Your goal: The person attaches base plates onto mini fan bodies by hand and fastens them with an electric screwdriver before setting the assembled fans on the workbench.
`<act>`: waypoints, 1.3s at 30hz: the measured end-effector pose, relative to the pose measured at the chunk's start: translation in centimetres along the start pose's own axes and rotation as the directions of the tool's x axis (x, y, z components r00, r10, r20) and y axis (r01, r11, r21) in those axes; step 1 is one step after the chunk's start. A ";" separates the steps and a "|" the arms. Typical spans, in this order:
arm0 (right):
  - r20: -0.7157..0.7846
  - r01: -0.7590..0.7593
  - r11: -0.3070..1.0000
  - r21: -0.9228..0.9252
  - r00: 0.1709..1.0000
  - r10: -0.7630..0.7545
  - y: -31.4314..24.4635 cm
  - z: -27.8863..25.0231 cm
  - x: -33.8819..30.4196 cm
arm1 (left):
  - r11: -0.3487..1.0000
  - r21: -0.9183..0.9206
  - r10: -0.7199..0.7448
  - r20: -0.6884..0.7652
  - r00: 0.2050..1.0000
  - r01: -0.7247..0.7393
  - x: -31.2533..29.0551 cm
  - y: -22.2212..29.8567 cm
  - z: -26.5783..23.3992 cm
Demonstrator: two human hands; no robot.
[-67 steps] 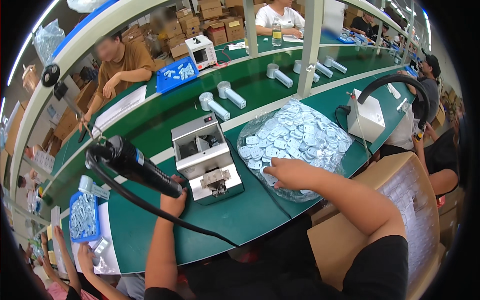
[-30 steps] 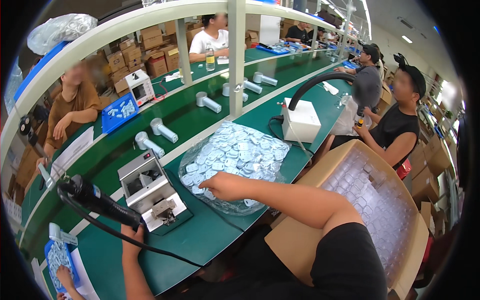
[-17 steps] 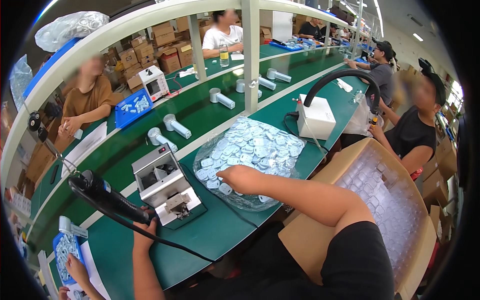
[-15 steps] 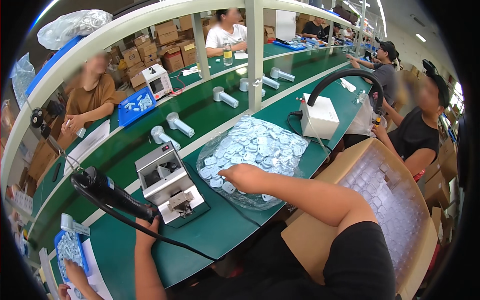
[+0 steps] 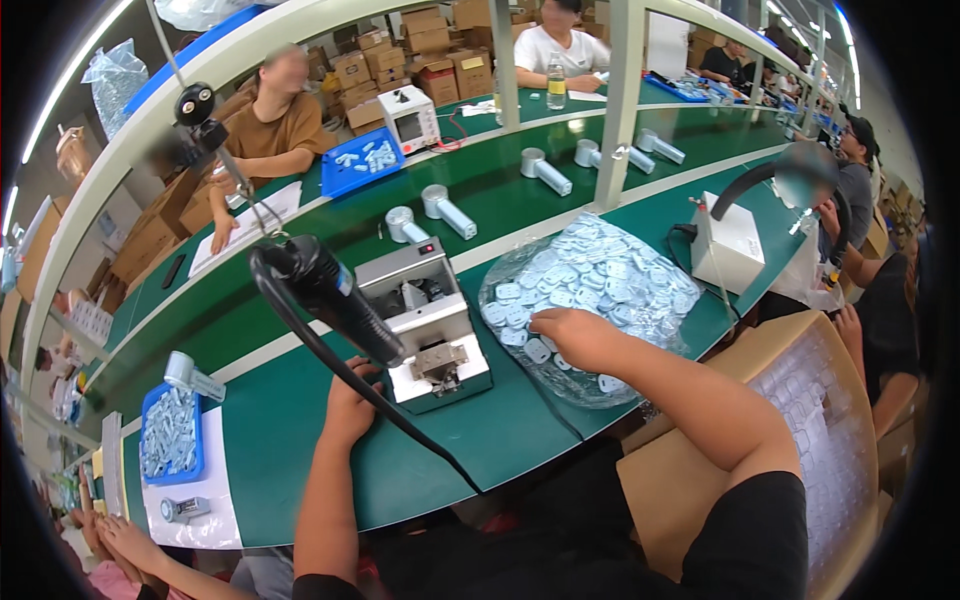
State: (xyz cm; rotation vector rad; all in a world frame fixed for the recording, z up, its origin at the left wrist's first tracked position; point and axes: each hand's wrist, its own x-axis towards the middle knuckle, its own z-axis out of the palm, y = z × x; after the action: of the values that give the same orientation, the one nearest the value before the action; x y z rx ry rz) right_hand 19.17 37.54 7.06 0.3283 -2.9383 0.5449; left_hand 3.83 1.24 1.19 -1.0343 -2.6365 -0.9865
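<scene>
My right hand (image 5: 580, 338) reaches onto a heap of light-blue flat plastic pieces (image 5: 600, 275) lying on a clear plastic bag (image 5: 560, 385). Its thumb and fingers are drawn together at the near left of the heap; what they pinch, if anything, is hidden. My left hand (image 5: 348, 400) is on the table at the left side of a metal box-shaped machine (image 5: 425, 325), probably a screw feeder. A black cord and a hanging black electric screwdriver (image 5: 330, 300) partly cover its fingers, so I cannot see what they do.
An open carton (image 5: 650, 480) of clear plastic trays stands at my right. A white box (image 5: 728, 245) with a black hose is at the table's right. Blue trays (image 5: 150, 475) of small parts and several light-blue cylindrical units (image 5: 450, 215) lie leftward and beyond. Co-workers sit around.
My view has swung left, shifting the scene rightward. At lower left, a co-worker's hand has left the blue tray. My hands stay at the heap and beside the machine.
</scene>
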 end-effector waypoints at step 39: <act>-0.372 -0.060 0.778 0.625 0.854 0.365 -0.4 -2.0 0.2 | 0.955 -0.217 0.039 -0.584 0.811 -0.203 16.1 -6.3 -4.1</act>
State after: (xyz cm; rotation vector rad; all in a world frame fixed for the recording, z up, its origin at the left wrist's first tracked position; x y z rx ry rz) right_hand 19.23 37.85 9.05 -0.1028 -2.2610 1.3745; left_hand -12.82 4.23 6.70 -0.7708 -1.9531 -1.3950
